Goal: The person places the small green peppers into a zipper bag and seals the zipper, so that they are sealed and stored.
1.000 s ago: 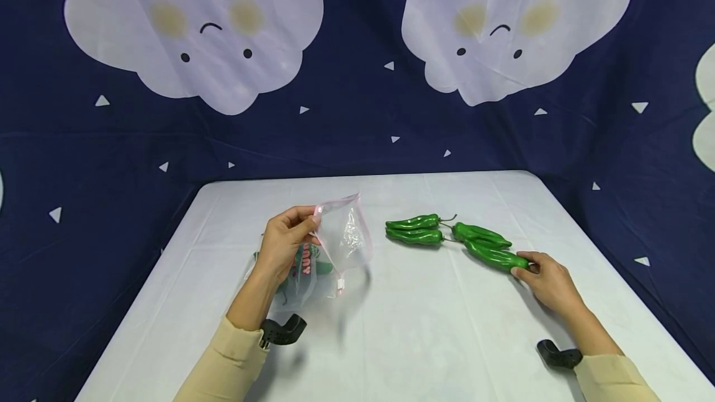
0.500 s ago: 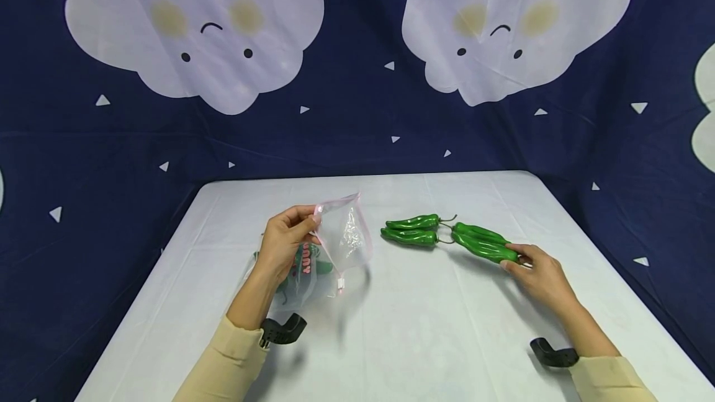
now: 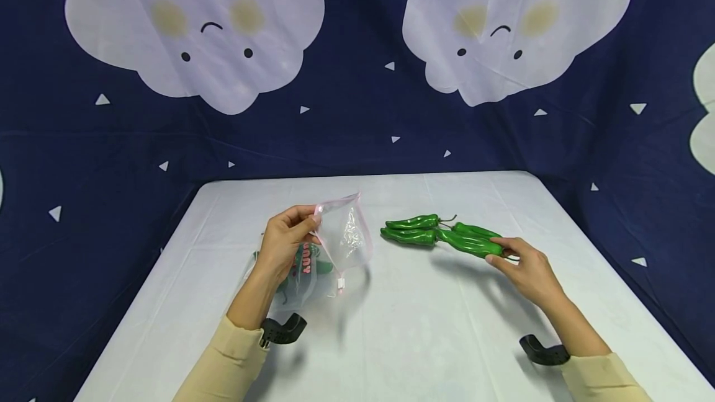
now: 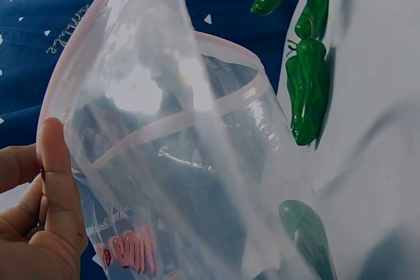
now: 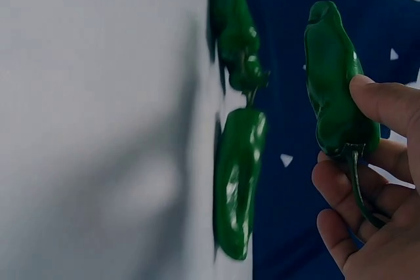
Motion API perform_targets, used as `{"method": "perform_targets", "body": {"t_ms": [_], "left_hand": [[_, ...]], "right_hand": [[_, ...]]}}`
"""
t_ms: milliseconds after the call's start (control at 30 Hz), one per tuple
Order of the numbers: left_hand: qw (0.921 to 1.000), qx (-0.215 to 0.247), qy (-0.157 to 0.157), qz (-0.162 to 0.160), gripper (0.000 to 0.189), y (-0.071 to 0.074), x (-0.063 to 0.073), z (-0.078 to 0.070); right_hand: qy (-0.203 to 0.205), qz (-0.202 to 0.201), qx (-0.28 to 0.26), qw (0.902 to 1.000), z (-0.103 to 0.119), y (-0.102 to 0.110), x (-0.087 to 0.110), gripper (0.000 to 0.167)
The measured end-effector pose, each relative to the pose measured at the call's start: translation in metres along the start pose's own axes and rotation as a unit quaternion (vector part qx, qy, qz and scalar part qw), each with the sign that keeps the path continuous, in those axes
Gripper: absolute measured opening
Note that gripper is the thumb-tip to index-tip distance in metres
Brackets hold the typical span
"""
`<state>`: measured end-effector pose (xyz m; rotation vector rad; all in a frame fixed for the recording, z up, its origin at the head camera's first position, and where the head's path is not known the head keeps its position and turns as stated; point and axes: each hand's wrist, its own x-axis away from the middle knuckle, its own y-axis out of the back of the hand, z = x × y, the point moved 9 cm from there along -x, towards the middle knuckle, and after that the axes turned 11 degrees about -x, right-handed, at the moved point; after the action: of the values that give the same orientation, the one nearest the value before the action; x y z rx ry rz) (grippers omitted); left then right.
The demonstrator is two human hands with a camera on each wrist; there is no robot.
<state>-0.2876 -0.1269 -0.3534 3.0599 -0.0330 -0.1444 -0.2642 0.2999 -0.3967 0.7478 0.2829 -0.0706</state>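
My left hand [image 3: 282,244] pinches the pink-edged rim of a clear zip bag [image 3: 350,237] between thumb and fingers, and the mouth gapes in the left wrist view. Through the plastic a green pepper [image 4: 305,231] shows low in the bag, partly hidden by my hand in the head view. My right hand [image 3: 527,268] grips another green pepper [image 5: 335,77] near its stem end, raised off the table with its tip pointing left. Behind it lies a loose green pepper [image 3: 473,229]. Two more, a far pepper [image 3: 413,222] and a nearer pepper [image 3: 408,237], lie side by side to the left.
A white-covered table [image 3: 413,334] spreads under both hands. At its far edge hangs a dark blue curtain [image 3: 357,135] printed with clouds and small triangles. A zip slider [image 3: 341,283] sits at the bag's near corner. Black wrist mounts, a left mount [image 3: 285,330] and a right mount [image 3: 543,352], are strapped on.
My right hand has lifted its pepper from the table and carried it leftward. The nearer left pepper shifted slightly left. My left hand and the bag have stayed put.
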Motion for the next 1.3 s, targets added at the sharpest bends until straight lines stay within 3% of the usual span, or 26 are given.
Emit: {"method": "perform_targets", "body": {"t_ms": [333,1300], "left_hand": [[1.0,-0.005,0.002,0.0,0.028,0.0,0.0,0.001],[1.0,-0.003,0.002,-0.003,0.03,0.001,0.001,0.001]], "right_hand": [[0.049,-0.009,-0.016,0.9986,0.033,-0.015,-0.004,0.04],[0.102,0.023,-0.057,0.9929,0.09,-0.055,-0.016,0.04]]}}
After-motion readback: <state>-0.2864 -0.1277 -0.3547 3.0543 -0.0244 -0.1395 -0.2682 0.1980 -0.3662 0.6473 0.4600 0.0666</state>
